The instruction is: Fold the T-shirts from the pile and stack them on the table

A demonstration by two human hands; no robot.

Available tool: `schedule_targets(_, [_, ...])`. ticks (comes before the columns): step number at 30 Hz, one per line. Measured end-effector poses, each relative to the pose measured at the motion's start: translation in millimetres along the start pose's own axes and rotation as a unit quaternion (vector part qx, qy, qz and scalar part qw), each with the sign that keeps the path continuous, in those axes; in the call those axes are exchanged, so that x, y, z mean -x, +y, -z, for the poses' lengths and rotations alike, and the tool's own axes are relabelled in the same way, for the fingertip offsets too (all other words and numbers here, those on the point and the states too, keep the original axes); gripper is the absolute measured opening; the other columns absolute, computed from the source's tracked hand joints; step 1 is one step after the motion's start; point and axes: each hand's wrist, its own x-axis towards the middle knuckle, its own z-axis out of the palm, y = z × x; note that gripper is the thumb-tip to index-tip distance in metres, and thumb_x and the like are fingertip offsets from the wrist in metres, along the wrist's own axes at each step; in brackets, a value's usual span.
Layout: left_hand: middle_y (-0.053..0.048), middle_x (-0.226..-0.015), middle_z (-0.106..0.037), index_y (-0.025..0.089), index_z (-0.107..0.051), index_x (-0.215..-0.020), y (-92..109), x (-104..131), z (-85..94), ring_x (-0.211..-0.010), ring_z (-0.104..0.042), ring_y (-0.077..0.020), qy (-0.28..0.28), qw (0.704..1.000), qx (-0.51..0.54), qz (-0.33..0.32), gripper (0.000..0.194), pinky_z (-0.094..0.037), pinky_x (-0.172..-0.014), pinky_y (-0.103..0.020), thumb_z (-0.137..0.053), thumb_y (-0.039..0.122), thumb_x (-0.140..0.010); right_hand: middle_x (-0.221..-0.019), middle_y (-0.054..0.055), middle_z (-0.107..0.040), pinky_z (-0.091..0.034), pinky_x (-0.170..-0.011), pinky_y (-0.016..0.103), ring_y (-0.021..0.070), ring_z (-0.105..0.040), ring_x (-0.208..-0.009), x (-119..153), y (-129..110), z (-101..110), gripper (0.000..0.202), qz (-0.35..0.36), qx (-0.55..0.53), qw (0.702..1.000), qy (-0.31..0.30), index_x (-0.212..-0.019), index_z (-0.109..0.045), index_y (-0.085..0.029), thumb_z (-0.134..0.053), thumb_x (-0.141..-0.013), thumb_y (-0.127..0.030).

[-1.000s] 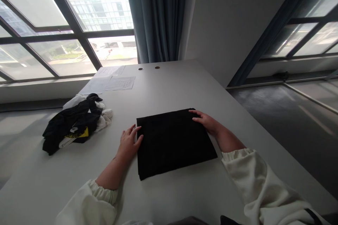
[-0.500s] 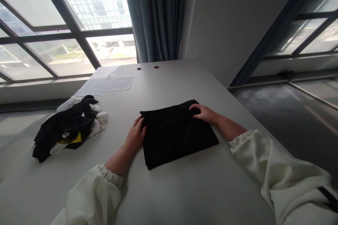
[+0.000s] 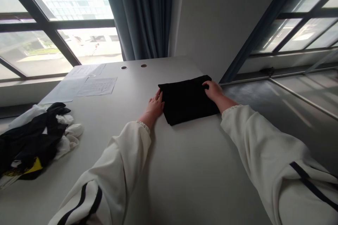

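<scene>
The folded black cloth now lies far up the white table, near the right edge; a moment ago it was close to the person, so both arms have pushed it away and it looks done with. Nearest are two white sleeves, reaching out. The left hand lies flat with its fingers straight, touching the cloth's left side and gripping nothing. The right hand rests on the far right corner with its fingers bent over the edge. To the left is one heap of black, white and yellow clothes. Farther off lie about three paper sheets, two small round holes and one blue curtain.
</scene>
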Motion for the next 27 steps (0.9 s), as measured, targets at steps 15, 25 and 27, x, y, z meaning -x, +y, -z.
schedule_targets(15, [-0.009,-0.174,-0.031,0.03,-0.043,-0.164,49.4,24.9,0.3,-0.161,-0.028,-0.0308,-0.094,0.953,0.005,-0.288,0.076,-0.018,-0.132,-0.052,-0.061,0.061,-0.097,-0.178,0.008,-0.014,-0.015,-0.122,0.079,0.045,-0.003,-0.161,27.4,6.0,-20.1,0.055,-0.141,0.121,0.978,-0.093,-0.152,-0.055,-0.026,-0.038,-0.103,-0.041])
schedule_targets(25, [-0.005,-0.174,-0.032,0.027,-0.047,-0.161,61.9,32.0,-2.0,-0.16,-0.032,-0.0259,-0.112,0.959,-0.007,-0.26,0.058,-0.026,-0.13,-0.048,-0.046,0.027,-0.103,-0.171,0.008,-0.037,-0.018,-0.127,0.069,0.0362,-0.031,-0.157,87.2,-17.8,-23.7,0.062,-0.018,0.066,0.99,-0.123,-0.163,-0.042,-0.032,-0.03,-0.107,-0.055])
schedule_targets(27, [-0.005,-0.174,-0.033,0.028,-0.044,-0.163,62.8,33.5,-2.5,-0.16,-0.031,-0.0254,-0.127,0.959,-0.014,-0.252,0.059,-0.025,-0.131,-0.047,-0.044,0.027,-0.104,-0.173,0.009,-0.035,-0.019,-0.128,0.066,0.0372,-0.031,-0.157,87.6,-13.4,-25.0,0.065,-0.023,0.073,0.989,-0.123,-0.164,-0.04,-0.032,-0.03,-0.106,-0.059])
